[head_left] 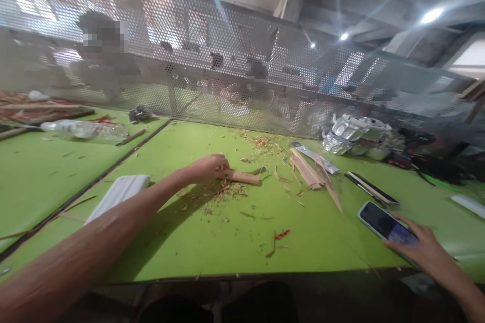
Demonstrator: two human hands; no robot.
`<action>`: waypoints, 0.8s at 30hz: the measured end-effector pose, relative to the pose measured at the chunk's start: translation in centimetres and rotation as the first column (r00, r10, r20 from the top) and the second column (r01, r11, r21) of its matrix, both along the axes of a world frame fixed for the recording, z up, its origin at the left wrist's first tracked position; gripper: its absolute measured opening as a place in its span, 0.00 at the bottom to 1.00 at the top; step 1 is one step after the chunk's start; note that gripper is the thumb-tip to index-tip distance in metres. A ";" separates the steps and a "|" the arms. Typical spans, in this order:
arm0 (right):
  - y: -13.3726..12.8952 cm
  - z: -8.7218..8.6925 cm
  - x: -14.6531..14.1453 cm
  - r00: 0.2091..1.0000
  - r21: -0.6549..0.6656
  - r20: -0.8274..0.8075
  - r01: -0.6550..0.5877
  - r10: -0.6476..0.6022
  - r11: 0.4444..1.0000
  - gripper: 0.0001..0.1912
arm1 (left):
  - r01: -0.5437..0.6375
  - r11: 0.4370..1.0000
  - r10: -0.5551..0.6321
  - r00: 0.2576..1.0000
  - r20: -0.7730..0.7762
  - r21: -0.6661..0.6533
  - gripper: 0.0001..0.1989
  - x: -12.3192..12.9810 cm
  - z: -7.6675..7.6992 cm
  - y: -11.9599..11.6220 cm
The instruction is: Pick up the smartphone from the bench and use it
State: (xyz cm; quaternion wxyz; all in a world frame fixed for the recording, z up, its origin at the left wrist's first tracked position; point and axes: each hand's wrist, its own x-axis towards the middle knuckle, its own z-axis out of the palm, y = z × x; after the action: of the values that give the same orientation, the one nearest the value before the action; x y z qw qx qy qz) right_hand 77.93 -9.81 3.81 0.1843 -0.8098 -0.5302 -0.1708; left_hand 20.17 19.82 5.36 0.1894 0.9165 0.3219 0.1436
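Note:
My left hand (212, 167) reaches over the green tabletop, its fingers curled at the near end of a short wooden piece (244, 177). A thin, dark-tipped curved thing (259, 170) lies along the wood's far side; whether the hand also grips it, I cannot tell. Wood shavings (227, 191) are scattered below that hand. At the right front, my right hand (420, 242) grips a smartphone (386, 224) with a light case, thumb along the near edge and fingers around the far one. The phone's screen is partly lit.
Wood slats (306, 169) and a metal ruler (316, 157) lie right of centre. A white block (121, 192) is by my left forearm. A plastic bottle (85, 129) lies back left. Crumpled silver packaging (350, 133) rests against the perforated screen (227, 60), with people beyond it.

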 end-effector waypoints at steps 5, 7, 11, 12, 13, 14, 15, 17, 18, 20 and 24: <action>-0.6 0.6 -3.6 0.987 -0.004 -0.012 0.163 -0.163 0.987 0.42 | -0.017 1.000 0.018 1.000 -0.007 0.008 0.18 -0.2 0.0 0.1; -0.5 1.0 -4.6 0.986 -0.012 0.004 0.166 -0.166 0.986 0.42 | -0.015 1.000 0.015 1.000 -0.007 0.009 0.18 -0.2 0.0 0.1; -0.4 1.4 -5.7 0.988 -0.009 0.021 0.155 -0.155 0.988 0.40 | -0.036 0.999 0.036 0.999 -0.026 -0.009 0.18 -0.2 0.3 -0.1; -0.4 1.4 -5.9 0.986 -0.011 0.027 0.165 -0.165 0.986 0.40 | -0.043 0.999 0.043 0.999 -0.029 -0.011 0.18 -0.2 0.4 -0.2; -0.5 1.5 -6.0 0.984 -0.017 0.034 0.176 -0.175 0.984 0.40 | -0.050 0.999 0.050 0.998 -0.031 -0.009 0.18 -0.2 0.5 -0.3; -0.5 1.4 -6.0 0.982 -0.024 0.042 0.184 -0.183 0.983 0.40 | -0.057 0.998 0.056 0.998 -0.031 -0.007 0.18 -0.1 0.5 -0.3; -0.5 1.4 -6.0 0.981 -0.028 0.050 0.188 -0.187 0.982 0.40 | -0.062 0.998 0.062 0.998 -0.031 -0.006 0.18 -0.1 0.6 -0.4; -0.5 1.3 -6.0 0.982 -0.026 0.068 0.180 -0.178 0.983 0.41 | -0.066 0.998 0.066 0.997 -0.033 -0.005 0.18 -0.1 0.6 -0.4; -0.5 1.2 -5.9 0.982 -0.017 0.075 0.173 -0.171 0.985 0.42 | -0.063 0.998 0.063 0.997 -0.035 -0.002 0.18 -0.2 0.6 -0.4; -0.5 1.0 -5.8 0.981 0.011 0.083 0.174 -0.174 0.985 0.42 | -0.053 0.999 0.053 0.998 -0.037 0.006 0.18 -0.2 0.6 -0.4; -0.4 0.7 -5.6 0.976 0.026 0.087 0.197 -0.198 0.980 0.41 | -0.052 0.999 0.052 0.998 -0.030 -0.008 0.19 -0.3 0.6 -0.4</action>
State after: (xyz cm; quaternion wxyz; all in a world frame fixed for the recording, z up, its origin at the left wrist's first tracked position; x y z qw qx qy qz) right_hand 72.33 -10.23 4.52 0.1497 -0.8485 -0.4532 -0.2287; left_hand 19.85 19.43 5.96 0.1847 0.9090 0.3491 0.1334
